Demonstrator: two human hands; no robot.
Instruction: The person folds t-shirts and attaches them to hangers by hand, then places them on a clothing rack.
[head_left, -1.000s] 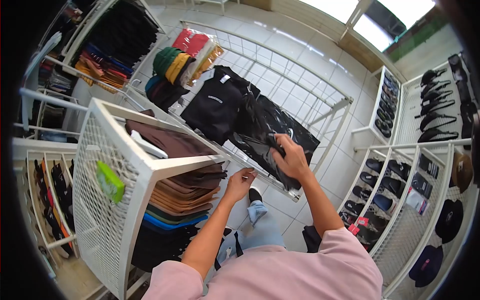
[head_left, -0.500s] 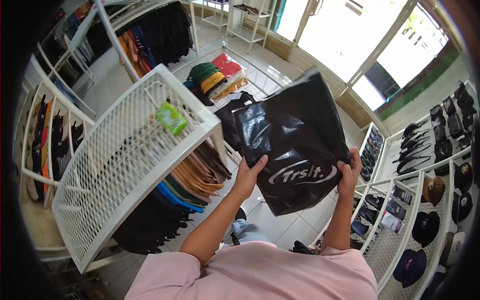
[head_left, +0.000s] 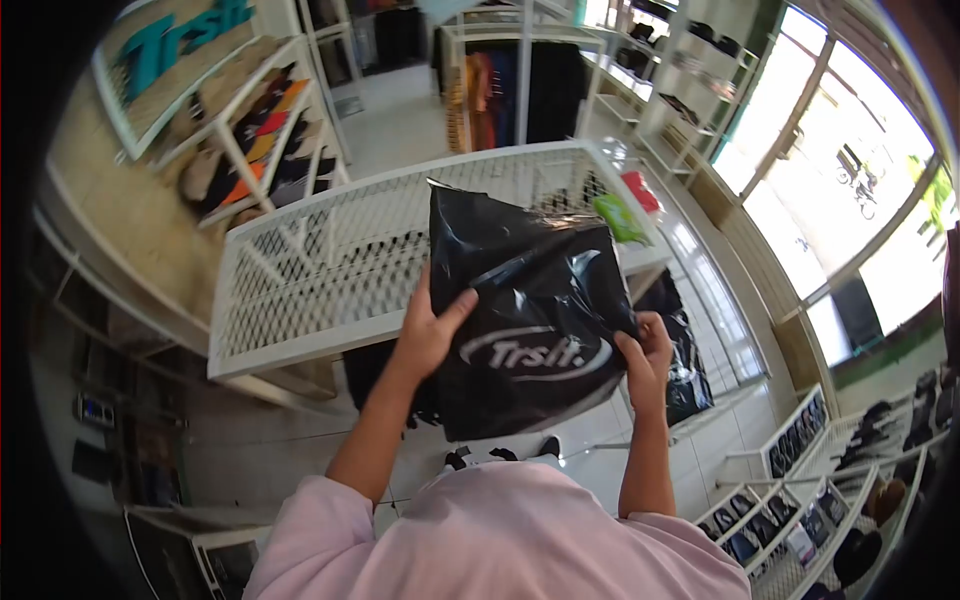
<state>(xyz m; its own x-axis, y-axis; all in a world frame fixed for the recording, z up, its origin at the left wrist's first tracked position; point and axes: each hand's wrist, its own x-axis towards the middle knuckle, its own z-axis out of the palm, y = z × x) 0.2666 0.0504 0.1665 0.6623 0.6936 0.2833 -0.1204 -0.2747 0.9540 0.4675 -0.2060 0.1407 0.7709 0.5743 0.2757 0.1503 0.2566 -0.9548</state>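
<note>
Black plastic bag (head_left: pixel 530 330) is dead center of the frame, held up over the white mesh rack (head_left: pixel 320 270). Left hand (head_left: pixel 428 335) and right hand (head_left: pixel 648 350) are apart, each clamped on a side edge. Looks flat to me, not opened yet.

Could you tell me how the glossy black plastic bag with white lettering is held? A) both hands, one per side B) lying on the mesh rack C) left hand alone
A: the left hand and the right hand each grip one side edge of the glossy black plastic bag.
</note>
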